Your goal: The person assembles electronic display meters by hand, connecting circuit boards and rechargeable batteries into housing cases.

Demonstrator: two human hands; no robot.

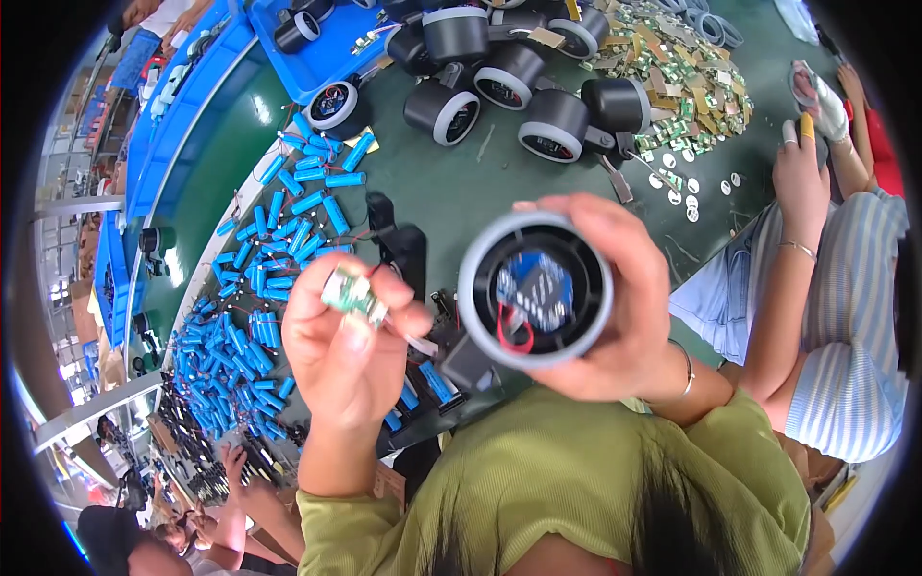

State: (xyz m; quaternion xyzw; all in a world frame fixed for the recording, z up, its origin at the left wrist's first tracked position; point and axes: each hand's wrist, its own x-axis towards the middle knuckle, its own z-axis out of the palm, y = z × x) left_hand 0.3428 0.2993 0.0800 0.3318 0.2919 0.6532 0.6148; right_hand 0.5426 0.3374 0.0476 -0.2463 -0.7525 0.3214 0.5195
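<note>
My right hand [629,317] is wrapped round a black cylindrical housing with a grey rim [469,293], its opening facing up at me. Inside the housing sits a round blue circuit board [535,290] with a dark part on it and a looped red wire at its lower left. To the left, my left hand [336,370] pinches a small green circuit board [353,295] between thumb and fingers. A thin lead seems to run from near these fingers toward the housing. Below, between the hands, is a dark flat piece [467,363], partly hidden.
Many blue cylindrical battery cells [226,360] with wires cover the left side. Black housings [442,110] crowd the far side, near a blue tray [303,62]. Green board pieces [687,86] are heaped far right, beside white discs [691,200]. A co-worker's hand [800,178] is at the right.
</note>
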